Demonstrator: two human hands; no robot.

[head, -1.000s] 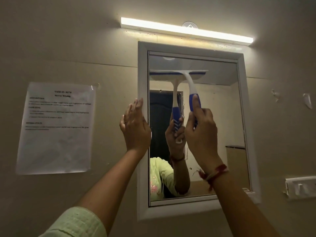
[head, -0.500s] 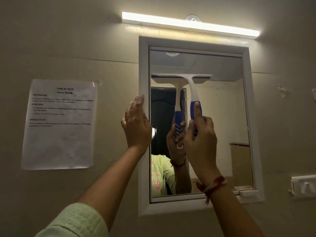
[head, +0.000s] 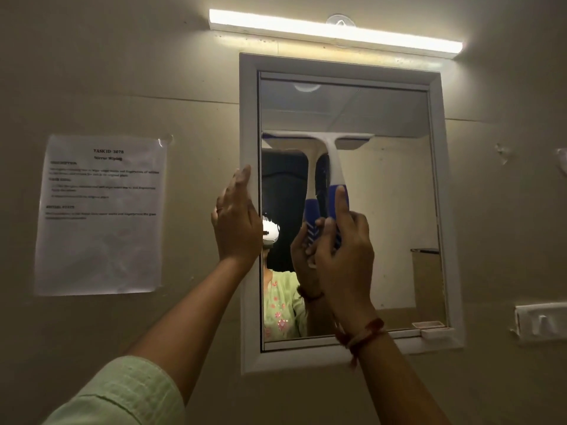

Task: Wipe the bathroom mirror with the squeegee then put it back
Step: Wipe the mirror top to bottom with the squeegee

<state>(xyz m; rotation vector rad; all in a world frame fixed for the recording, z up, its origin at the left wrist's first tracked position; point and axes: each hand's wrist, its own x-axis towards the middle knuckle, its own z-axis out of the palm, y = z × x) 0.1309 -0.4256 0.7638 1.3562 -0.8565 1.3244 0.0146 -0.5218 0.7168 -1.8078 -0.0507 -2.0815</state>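
Note:
A white-framed mirror (head: 437, 210) hangs on the beige wall. The squeegee (head: 333, 161) is white with a blue grip, and its blade lies flat against the glass across the left half, a little above mid-height. My right hand (head: 343, 256) is closed around the blue grip, index finger stretched up along it. My left hand (head: 237, 222) rests flat, fingers together, on the mirror's left frame edge. The glass reflects the squeegee, my hands and a green sleeve.
A lit tube light (head: 334, 32) runs above the mirror. A printed paper sheet (head: 101, 216) is taped to the wall on the left. A white hook holder (head: 541, 326) sits on the wall at the right. A small white ledge (head: 435, 332) juts from the frame's lower right corner.
The squeegee blade has slid down the glass from near the top to a little above mid-height, my right hand moving with it. My left hand stays on the frame.

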